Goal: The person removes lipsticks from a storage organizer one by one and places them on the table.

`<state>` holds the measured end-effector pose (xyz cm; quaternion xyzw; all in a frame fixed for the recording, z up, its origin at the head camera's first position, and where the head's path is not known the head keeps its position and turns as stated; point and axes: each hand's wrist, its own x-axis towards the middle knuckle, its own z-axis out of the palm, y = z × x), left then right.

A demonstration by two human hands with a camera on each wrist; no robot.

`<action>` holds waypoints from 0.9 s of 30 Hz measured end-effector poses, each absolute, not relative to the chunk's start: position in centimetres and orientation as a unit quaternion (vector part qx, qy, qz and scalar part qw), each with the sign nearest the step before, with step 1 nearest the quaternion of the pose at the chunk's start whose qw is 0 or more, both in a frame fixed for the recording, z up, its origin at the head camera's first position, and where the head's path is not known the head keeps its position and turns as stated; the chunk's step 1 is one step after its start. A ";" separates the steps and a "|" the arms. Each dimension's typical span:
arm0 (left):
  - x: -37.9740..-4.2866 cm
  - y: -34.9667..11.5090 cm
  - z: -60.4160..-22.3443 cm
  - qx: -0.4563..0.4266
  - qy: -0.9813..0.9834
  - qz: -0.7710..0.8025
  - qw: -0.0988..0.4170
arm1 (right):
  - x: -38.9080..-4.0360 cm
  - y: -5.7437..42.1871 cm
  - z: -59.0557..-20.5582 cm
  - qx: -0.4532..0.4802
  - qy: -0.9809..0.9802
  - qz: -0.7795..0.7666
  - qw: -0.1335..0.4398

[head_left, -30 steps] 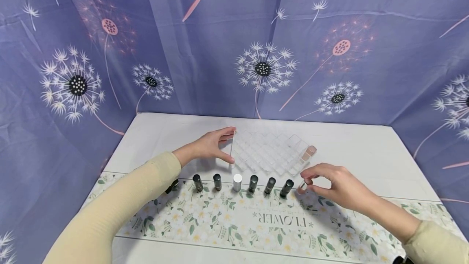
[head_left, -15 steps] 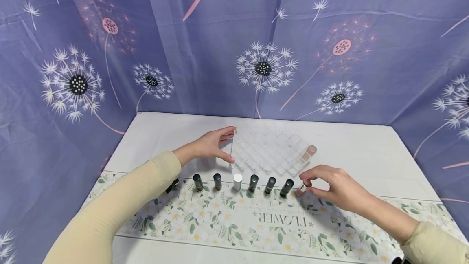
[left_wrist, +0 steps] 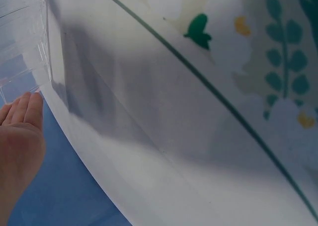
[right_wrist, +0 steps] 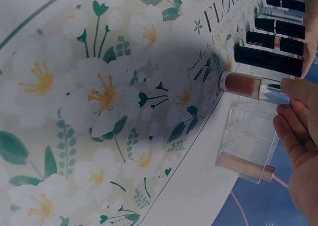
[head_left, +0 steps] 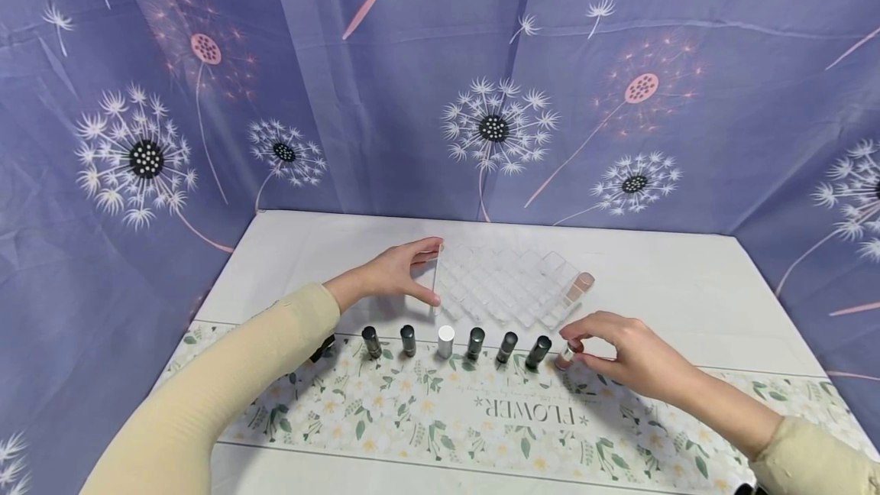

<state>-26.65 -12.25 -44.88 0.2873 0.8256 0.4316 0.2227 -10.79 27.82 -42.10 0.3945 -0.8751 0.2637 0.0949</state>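
Note:
My right hand (head_left: 629,350) pinches the silver cap of a lip gloss tube (right_wrist: 242,85) with a reddish-brown body, its base at the floral mat. This tube is at the right end of a row of upright lipsticks, beside a black lipstick (head_left: 538,353). Farther back, my left hand (head_left: 399,272) holds the left end of a clear compartment organizer (head_left: 505,285), thumb at the front corner and fingers at the back one. In the left wrist view, fingertips (left_wrist: 34,99) meet the organizer's corner. A pinkish-beige tube (head_left: 580,286) sits in its right end compartment.
More lipsticks stand along the mat's back edge, including a silver one (head_left: 445,342) and several black ones. Another dark item (head_left: 321,348) is partly behind the left sleeve. The floral mat (head_left: 440,418) crosses the white table (head_left: 674,273); a purple dandelion curtain (head_left: 385,98) surrounds it.
My right hand has brought the lip gloss tube slightly left and settled it more upright at the row's end. The left hand and organizer have stayed put.

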 end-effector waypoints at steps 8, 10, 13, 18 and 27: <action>-26.5 -12.2 -44.7 0.285 0.827 0.431 0.222 | -10.4 27.9 -42.0 0.384 -0.881 0.258 0.094; -26.5 -12.2 -44.7 0.285 0.827 0.430 0.223 | -10.4 28.0 -42.0 0.383 -0.882 0.258 0.094; -26.6 -12.2 -44.8 0.286 0.829 0.426 0.222 | -10.4 28.0 -42.0 0.382 -0.883 0.255 0.099; -26.6 -12.2 -44.8 0.284 0.831 0.423 0.220 | -10.6 28.2 -41.6 0.385 -0.882 0.245 0.119; -26.5 -12.2 -44.7 0.283 0.829 0.428 0.222 | -11.5 28.8 -40.1 0.364 -0.892 0.232 0.136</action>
